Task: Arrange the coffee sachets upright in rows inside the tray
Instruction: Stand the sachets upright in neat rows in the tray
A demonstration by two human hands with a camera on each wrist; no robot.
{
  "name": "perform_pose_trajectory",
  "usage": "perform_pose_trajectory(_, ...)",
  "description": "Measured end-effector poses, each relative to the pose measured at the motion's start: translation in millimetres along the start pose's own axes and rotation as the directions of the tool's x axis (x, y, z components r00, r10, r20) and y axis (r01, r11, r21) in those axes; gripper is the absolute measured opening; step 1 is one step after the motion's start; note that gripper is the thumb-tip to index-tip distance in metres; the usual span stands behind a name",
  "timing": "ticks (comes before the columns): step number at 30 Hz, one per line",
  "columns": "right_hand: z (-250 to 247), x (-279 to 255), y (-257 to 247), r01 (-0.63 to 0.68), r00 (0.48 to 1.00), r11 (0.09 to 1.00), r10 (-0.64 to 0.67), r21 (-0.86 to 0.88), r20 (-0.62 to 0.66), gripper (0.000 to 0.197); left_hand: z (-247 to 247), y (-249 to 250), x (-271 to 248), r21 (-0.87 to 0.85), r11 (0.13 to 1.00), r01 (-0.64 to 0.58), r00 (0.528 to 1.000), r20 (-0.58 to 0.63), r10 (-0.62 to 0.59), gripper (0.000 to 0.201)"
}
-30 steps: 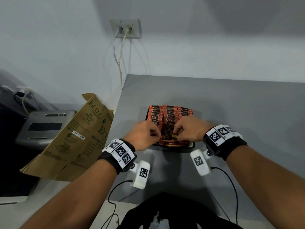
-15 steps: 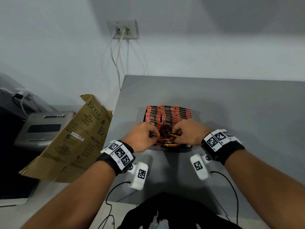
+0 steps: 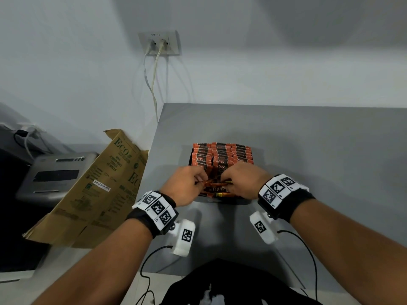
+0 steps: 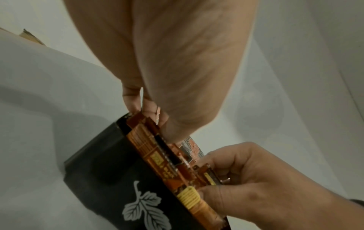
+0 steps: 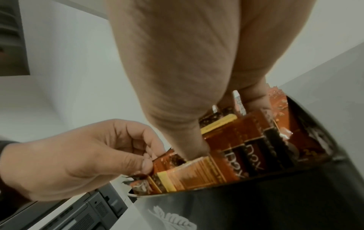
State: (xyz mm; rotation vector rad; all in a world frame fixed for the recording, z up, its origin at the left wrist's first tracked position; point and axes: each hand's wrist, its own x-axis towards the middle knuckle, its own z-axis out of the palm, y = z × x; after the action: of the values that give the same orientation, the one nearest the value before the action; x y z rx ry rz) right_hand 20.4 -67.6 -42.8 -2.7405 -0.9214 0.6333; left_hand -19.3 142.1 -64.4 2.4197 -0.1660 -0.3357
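- Table (image 3: 308, 150): grey; bears the tray near its front edge.
- Tray (image 4: 110, 171): black, leaf motif on its wall; far part filled with upright sachet rows (image 3: 222, 154).
- Loose sachets (image 3: 217, 186): lying flat at the tray's near end, between both hands.
- Left hand (image 3: 187, 183): thumb and fingers pinch one end of the loose sachets.
- Right hand (image 3: 242, 179): curled, pinching the opposite end.
- Step, as judged: gathering the last bundle; next, tip it upright against the rows.

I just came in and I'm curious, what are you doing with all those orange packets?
A person is sorting coffee sachets into a black tray. The far rows already stand upright. The left hand and right hand both pinch loose sachets lying at the tray's near end, not yet stood up.
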Motion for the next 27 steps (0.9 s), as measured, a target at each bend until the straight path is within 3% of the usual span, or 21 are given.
perform_pose_trajectory(4, -0.5, -12.0, 10.1, 0.020, 0.998, 0.997, -0.016, 0.073, -0.057, 0.021, -0.3, -0.6, -2.6, 0.003, 1.000, -0.008, 0.999, -0.036, 0.008, 0.015)
perform_pose_trajectory(9, -2.0, -30.7, 25.9, 0.064, 0.984, 0.957, -0.013, 0.284, -0.180, 0.019, -2.0, 3.3, -7.1, -0.008, 1.000, -0.028, 1.000, -0.002, 0.028, 0.013)
perform_pose_trajectory(15, 12.3, -37.0, 31.4, 0.034, 0.927, 0.881, 0.149, 0.472, -0.345, 0.017, -3.1, 6.9, -8.6, -0.002, 1.000, -0.021, 0.999, 0.039, 0.021, 0.013)
perform_pose_trajectory(20, 7.8, -32.5, 26.2, 0.016, 0.901, 0.821, 0.236, 0.571, -0.364, 0.012, -5.6, 9.9, -5.0, -0.148, 0.989, 0.026, 1.000, -0.009, -0.028, 0.021)
perform_pose_trajectory(24, -6.0, -29.8, 14.9, 0.118, 0.865, 0.659, 0.299, 0.743, -0.403, 0.017, -14.0, 18.3, -0.4, -0.323, 0.945, 0.053, 0.992, -0.091, -0.087, 0.037)
perform_pose_trajectory(26, -15.6, -27.5, 9.6, 0.162, 0.845, 0.565, 0.345, 0.809, -0.410, 0.015, -19.2, 30.9, 5.0, -0.523, 0.851, 0.043, 0.984, -0.124, -0.127, 0.058)
perform_pose_trajectory(27, -21.0, -26.6, 5.8, 0.192, 0.840, 0.521, 0.352, 0.832, -0.414, 0.012, -21.6, 39.5, 8.1, -0.655, 0.755, 0.039, 0.983, -0.109, -0.145, 0.070)
